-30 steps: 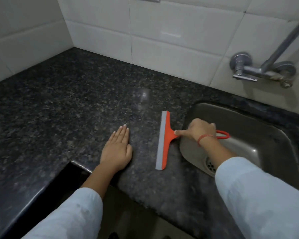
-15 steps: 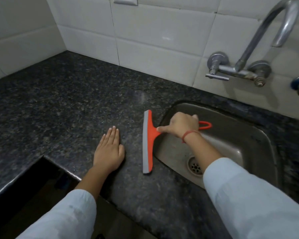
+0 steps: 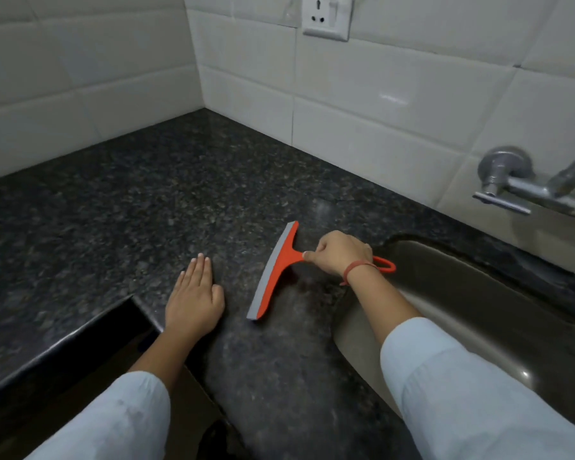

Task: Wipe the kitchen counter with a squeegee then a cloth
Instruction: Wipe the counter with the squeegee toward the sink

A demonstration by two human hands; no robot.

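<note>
Dim, soft light; glare on the tiles [image 3: 390, 97]; wide-angle bending at the edges.

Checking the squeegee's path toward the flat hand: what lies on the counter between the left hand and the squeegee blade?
Nothing: the head view shows only bare dark counter between the left hand and the squeegee blade.

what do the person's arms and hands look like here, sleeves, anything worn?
Both arms wear loose pale blue-white long sleeves ending partway down the forearm. The left hand is bare, no rings or bands visible. The right hand has a thin red thread band around the wrist. No gloves, no watch visible.
</note>
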